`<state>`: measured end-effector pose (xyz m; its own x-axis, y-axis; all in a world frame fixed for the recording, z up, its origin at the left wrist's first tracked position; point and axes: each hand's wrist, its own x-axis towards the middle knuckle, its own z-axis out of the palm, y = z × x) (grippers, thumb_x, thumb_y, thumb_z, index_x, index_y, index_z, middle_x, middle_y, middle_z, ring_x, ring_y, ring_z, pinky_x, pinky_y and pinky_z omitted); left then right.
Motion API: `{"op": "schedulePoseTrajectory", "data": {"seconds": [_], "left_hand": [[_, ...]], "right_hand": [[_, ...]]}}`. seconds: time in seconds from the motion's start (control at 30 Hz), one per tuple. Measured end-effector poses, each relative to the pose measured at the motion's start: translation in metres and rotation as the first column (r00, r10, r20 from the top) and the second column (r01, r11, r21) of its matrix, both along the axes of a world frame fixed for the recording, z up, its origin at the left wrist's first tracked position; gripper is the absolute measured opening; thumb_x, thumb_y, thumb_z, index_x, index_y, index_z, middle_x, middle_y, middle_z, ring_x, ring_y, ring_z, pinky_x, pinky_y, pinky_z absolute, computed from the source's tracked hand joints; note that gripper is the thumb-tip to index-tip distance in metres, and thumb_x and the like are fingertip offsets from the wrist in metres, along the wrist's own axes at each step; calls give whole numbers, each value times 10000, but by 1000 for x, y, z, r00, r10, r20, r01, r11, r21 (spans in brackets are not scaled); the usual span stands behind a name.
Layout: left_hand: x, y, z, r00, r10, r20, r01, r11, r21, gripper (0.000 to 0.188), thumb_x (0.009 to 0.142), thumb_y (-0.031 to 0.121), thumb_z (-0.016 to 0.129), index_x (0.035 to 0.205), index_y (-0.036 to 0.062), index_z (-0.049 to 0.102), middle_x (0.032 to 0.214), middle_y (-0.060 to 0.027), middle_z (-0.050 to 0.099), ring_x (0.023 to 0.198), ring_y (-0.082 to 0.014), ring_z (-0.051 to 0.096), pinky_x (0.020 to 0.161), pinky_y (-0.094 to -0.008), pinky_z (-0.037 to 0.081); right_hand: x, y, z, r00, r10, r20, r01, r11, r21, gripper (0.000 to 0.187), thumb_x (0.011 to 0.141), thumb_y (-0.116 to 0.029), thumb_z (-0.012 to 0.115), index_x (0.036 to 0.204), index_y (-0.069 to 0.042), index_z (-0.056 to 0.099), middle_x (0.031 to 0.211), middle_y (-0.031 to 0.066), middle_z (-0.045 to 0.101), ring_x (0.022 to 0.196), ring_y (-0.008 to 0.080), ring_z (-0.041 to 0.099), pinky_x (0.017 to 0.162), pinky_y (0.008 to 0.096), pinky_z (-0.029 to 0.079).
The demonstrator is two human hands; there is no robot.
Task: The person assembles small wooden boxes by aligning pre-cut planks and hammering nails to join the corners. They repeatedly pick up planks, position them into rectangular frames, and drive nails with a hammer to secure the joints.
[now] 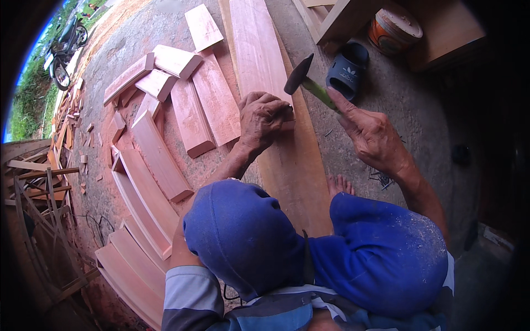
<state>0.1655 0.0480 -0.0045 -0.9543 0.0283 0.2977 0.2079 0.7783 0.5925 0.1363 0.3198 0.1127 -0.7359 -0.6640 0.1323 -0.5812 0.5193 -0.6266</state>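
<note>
My right hand (374, 135) is closed round the green handle of a hammer (301, 74), its index finger stretched along the handle. The dark hammer head is raised up and to the right of my left hand (262, 118). That hand rests at the near end of a long pinkish board (256, 49), with its fingers pinched together. Something small and dark shows at its fingertips, too hidden to name. The board lies on a wider, yellowish plank (298, 176), which runs toward me between my knees.
Several cut wooden pieces (160, 157) lie to the left amid sawdust. Loose nails (381, 177) are scattered on the concrete to the right. Beyond my right hand are a dark clog (348, 70), a bucket (395, 30) and a wooden frame (342, 22). A motorbike (62, 52) stands far left.
</note>
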Motion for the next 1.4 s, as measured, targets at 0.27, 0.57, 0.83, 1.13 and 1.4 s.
{"op": "schedulePoseTrajectory", "data": {"seconds": [0.27,0.57,0.83,1.13,1.4], "left_hand": [[-24,-25,1,994,-88,60,89,996,-13,379,840,326,809,1200,212,776,1291,-77,670,1212,-307,597,1122,-459,374],[-61,-23,-4,952,206,226,-173,972,-157,865,863,811,614,1558,304,523,1683,-298,247,1346,-473,561,1101,-504,459],[-50,-29,-1,946,235,224,-201,966,-164,884,869,802,612,1556,252,532,1683,-279,277,1415,-424,511,1126,-491,395],[-58,-23,5,905,224,361,-176,971,-161,868,862,790,642,1581,335,474,1731,-172,205,1449,-515,422,1137,-579,456],[-60,-31,-1,934,213,286,-161,968,-194,880,870,780,641,1595,318,453,1730,-178,201,1425,-497,464,1135,-555,467]], "right_hand": [[-6,1,1,997,28,71,-40,984,172,584,1039,-124,565,1603,-149,418,1007,265,713,839,423,720,779,477,584],[8,-2,21,988,-135,-80,108,953,-282,586,1051,-72,580,1611,-167,436,836,197,690,663,120,573,661,342,528],[7,-7,42,974,-201,105,226,878,-421,623,1023,-108,624,1608,-122,412,893,310,674,698,260,682,752,443,564],[-10,0,3,972,-17,-236,-17,990,-143,586,1101,-136,509,1654,-199,326,741,52,647,587,146,586,530,322,486],[10,1,-40,965,160,-206,-129,979,158,615,1085,-105,537,1657,-159,316,706,78,630,558,102,566,512,327,485]]}}
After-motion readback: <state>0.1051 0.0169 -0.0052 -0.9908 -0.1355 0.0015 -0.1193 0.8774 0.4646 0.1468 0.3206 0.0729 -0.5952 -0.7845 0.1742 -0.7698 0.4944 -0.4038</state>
